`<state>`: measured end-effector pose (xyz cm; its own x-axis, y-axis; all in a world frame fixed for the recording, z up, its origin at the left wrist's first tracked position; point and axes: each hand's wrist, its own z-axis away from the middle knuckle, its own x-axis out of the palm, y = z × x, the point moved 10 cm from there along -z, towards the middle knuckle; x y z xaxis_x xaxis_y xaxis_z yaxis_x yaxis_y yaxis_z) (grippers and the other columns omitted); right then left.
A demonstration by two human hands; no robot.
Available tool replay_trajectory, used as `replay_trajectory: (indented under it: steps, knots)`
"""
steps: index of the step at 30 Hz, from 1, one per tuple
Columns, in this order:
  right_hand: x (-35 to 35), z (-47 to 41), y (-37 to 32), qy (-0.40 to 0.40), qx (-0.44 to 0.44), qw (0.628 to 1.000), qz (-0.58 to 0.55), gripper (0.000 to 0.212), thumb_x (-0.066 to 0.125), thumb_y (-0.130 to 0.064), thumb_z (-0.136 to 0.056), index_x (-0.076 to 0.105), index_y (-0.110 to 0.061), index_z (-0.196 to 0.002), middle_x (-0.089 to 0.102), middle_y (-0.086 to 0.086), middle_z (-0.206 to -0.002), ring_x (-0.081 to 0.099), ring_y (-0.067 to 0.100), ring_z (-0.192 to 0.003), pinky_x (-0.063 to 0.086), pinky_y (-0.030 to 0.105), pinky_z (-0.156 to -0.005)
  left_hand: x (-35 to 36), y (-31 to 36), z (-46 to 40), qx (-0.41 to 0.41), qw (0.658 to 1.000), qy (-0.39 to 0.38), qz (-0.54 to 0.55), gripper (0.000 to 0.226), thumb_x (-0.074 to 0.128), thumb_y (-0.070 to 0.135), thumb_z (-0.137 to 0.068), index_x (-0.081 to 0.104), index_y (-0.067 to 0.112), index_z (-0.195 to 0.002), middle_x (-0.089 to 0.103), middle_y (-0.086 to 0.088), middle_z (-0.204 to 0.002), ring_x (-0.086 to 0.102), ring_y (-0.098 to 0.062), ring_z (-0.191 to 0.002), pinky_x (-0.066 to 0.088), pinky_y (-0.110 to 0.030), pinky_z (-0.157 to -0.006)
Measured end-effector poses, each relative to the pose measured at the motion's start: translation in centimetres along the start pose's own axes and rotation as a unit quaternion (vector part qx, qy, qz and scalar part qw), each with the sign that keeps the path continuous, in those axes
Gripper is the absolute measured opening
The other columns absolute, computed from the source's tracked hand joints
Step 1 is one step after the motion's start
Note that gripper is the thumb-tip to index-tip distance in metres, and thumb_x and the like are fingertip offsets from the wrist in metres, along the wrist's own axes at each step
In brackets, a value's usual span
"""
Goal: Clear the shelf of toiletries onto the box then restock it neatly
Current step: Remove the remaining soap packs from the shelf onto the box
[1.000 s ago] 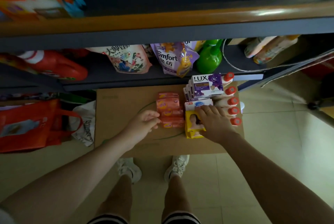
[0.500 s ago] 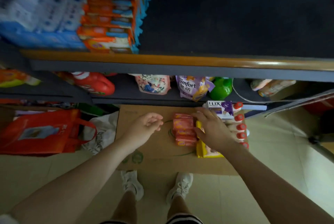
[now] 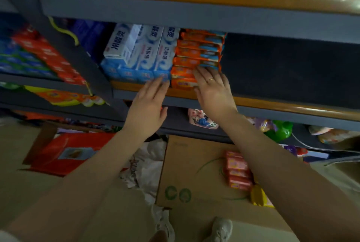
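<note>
Where the right forearm crosses the cardboard box (image 3: pixel 181 165), it hides most of what lies on the box's right side: only a short stack of red soap bars (image 3: pixel 238 171) and a corner of a yellow pack (image 3: pixel 256 196) show beside the arm, and whatever sits further right is covered. Motion blur softens every label, so the print on the packs cannot be read with any certainty. On the shelf (image 3: pixel 272 103) itself, the left part holds white-and-blue toothpaste boxes (image 3: pixel 148 50) packed side by side, with orange soap packs (image 3: pixel 198 52) stacked just to their right; the rest of that shelf is a dark mat. The left hand (image 3: pixel 148 107) reaches up with its grip spread, fingers straight and their tips touching the front of the lowest blue boxes. The right hand (image 3: pixel 212 89) (a ring shows on one finger) lies flat with fingers straight on the fronts of the orange packs, holding nothing. Below, a red bag (image 3: pixel 64 154) and a white bag (image 3: pixel 144 165) sit on the floor left of the box.
</note>
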<state>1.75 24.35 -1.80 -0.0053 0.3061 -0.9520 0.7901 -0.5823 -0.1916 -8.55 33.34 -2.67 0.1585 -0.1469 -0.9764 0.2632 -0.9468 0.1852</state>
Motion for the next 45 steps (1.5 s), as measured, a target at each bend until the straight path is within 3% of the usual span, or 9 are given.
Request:
replay_trajectory:
  steps: [4, 11, 18, 22, 25, 28, 32, 37, 45]
  knots:
    - [0.4, 0.5, 0.0, 0.030, -0.032, 0.994, 0.097, 0.042, 0.042, -0.027, -0.090, 0.057, -0.011, -0.126, 0.059, 0.006, -0.129, 0.057, 0.026, -0.117, 0.042, 0.047, -0.100, 3.1, -2.1, -0.6, 0.000, 0.995, -0.073, -0.071, 0.071, 0.046, 0.030, -0.095, 0.002, 0.017, -0.149, -0.002, -0.004, -0.157, -0.002, -0.024, -0.145, 0.002, -0.035, -0.115]
    - [-0.7, 0.8, 3.2, 0.015, 0.074, 0.992, 0.097, 0.047, 0.072, -0.024, -0.078, 0.058, -0.003, -0.118, 0.060, 0.021, -0.112, 0.058, 0.042, -0.098, 0.048, 0.052, -0.082, 3.5, -2.3, -0.8, 0.019, 0.994, -0.100, -0.035, 0.074, 0.044, 0.031, -0.095, -0.006, 0.019, -0.149, -0.011, 0.001, -0.157, -0.008, -0.020, -0.144, 0.014, -0.033, -0.115]
    - [-3.0, 0.2, 2.0, -0.021, 0.095, 0.993, 0.073, 0.042, 0.065, -0.014, -0.085, 0.050, -0.005, -0.123, 0.050, 0.019, -0.126, 0.047, 0.037, -0.114, 0.044, 0.048, -0.088, 2.1, -2.2, -1.4, 0.012, 0.988, -0.136, 0.077, 0.075, 0.050, 0.035, -0.093, 0.003, 0.020, -0.149, -0.002, 0.003, -0.158, 0.001, -0.018, -0.144, 0.014, -0.029, -0.114]
    - [-6.8, 2.5, 1.1, 0.078, 0.065, 0.985, -0.139, 0.040, 0.070, -0.009, -0.079, 0.052, -0.002, -0.114, 0.054, 0.014, -0.116, 0.054, 0.027, -0.105, 0.050, 0.033, -0.079, -1.9, -0.4, -1.3, -0.003, 0.950, -0.073, 0.302, 0.074, 0.060, 0.037, -0.087, 0.020, 0.022, -0.147, 0.023, 0.004, -0.152, 0.024, -0.011, -0.136, 0.021, -0.019, -0.105]
    - [-6.1, 3.9, 0.9, -0.007, 0.122, 0.913, -0.389, 0.036, 0.069, -0.010, -0.081, 0.046, -0.016, -0.108, 0.054, -0.009, -0.107, 0.055, 0.001, -0.095, 0.045, 0.009, -0.080, -3.8, 1.6, -0.5, -0.019, 0.892, -0.068, 0.446, 0.072, 0.062, 0.047, -0.076, 0.030, 0.032, -0.139, 0.042, 0.007, -0.139, 0.041, -0.008, -0.125, 0.039, -0.025, -0.100]
    - [-4.3, 5.4, -0.4, -0.076, 0.134, 0.833, -0.531, 0.035, 0.066, -0.002, -0.082, 0.045, -0.023, -0.099, 0.058, -0.005, -0.100, 0.059, -0.002, -0.087, 0.050, 0.017, -0.076, -5.0, 2.3, 0.4, -0.046, 0.860, -0.035, 0.506, 0.046, 0.070, 0.032, -0.077, 0.044, 0.034, -0.114, 0.055, 0.021, -0.106, 0.056, 0.006, -0.096, 0.044, -0.007, -0.078]
    - [-2.7, 6.7, -0.7, -0.109, 0.137, 0.810, -0.560, 0.033, 0.065, -0.004, -0.083, 0.047, -0.026, -0.101, 0.058, -0.004, -0.103, 0.058, 0.002, -0.093, 0.050, 0.022, -0.081, -5.1, 2.5, 1.9, -0.053, 0.876, -0.019, 0.479, 0.039, 0.073, 0.022, -0.077, 0.048, 0.029, -0.106, 0.055, 0.022, -0.097, 0.056, 0.015, -0.085, 0.045, -0.006, -0.071]
    - [-1.6, 8.1, 0.6, -0.113, 0.204, 0.761, -0.605, 0.043, 0.067, -0.007, -0.081, 0.048, -0.026, -0.114, 0.054, -0.009, -0.114, 0.055, 0.006, -0.108, 0.052, 0.022, -0.084, -3.5, 2.6, 4.1, -0.151, 0.773, -0.007, 0.616, 0.034, 0.066, 0.008, -0.081, 0.050, 0.027, -0.105, 0.058, 0.007, -0.103, 0.062, 0.001, -0.089, 0.052, -0.018, -0.075]
    - [-1.9, 9.8, 1.3, -0.204, 0.249, 0.693, -0.645, 0.013, 0.055, -0.008, -0.089, 0.060, -0.018, -0.095, 0.064, -0.002, -0.090, 0.062, 0.010, -0.082, 0.052, 0.017, -0.067, 0.7, 3.0, 6.9, -0.301, 0.590, -0.029, 0.749, 0.031, 0.061, 0.017, -0.077, 0.053, 0.012, -0.106, 0.062, -0.007, -0.103, 0.064, -0.020, -0.096, 0.055, -0.036, -0.084]
